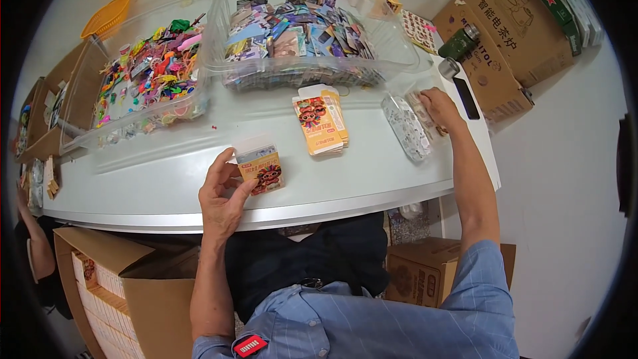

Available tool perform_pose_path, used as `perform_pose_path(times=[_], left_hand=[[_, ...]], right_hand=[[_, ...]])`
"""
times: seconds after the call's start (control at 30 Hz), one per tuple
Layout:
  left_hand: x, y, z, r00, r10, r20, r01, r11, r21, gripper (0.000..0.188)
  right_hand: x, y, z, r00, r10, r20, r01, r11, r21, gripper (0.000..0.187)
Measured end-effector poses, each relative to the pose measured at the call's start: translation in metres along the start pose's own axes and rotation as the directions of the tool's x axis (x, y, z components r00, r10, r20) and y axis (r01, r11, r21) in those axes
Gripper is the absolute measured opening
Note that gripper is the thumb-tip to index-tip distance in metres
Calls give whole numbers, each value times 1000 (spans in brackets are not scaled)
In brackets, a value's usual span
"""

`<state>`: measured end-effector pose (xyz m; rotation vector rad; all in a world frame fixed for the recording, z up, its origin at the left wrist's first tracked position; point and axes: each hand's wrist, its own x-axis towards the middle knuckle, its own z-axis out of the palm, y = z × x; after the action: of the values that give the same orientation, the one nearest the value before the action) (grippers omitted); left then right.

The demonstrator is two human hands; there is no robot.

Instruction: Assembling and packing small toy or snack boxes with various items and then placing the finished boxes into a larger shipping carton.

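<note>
My left hand (222,193) grips a small orange card box (264,174) printed with cartoon figures, near the table's front edge. Its top is open, and a bluish-grey edge shows inside. At the right end of the table my right hand (437,108) reaches to a clear container (420,101) of small pieces, fingertips drawn together; what they hold is hidden. Beside it lies a clear bag (407,129) of small white packets with dark marks. Between my hands a stack of flat orange boxes (320,123) lies on the white table (345,183).
A clear bin (306,64) of shiny cards and another bin (143,116) of colourful small toys stand at the back. Right are a phone (466,98), a green bottle (458,43) and cartons (515,20). An open carton (163,312) sits below left. Another person's arm (38,246) shows far left.
</note>
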<state>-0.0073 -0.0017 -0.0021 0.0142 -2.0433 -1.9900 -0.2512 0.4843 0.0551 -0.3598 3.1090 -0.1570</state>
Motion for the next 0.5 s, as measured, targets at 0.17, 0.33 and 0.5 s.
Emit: perform_pose_path(times=[0.17, 0.33, 0.5], left_hand=[[2, 3, 3, 1000, -3, 18, 4, 1000, -24, 67], [2, 4, 0, 1000, -20, 25, 20, 1000, -17, 67], [4, 0, 1, 1000, -14, 19, 14, 1000, -28, 65]], right_hand=[[5, 0, 10, 991, 104, -81, -113, 988, -106, 29], [-6, -15, 2, 957, 172, -235, -181, 983, -16, 29], [-17, -5, -9, 943, 140, -302, -134, 990, 43, 32]])
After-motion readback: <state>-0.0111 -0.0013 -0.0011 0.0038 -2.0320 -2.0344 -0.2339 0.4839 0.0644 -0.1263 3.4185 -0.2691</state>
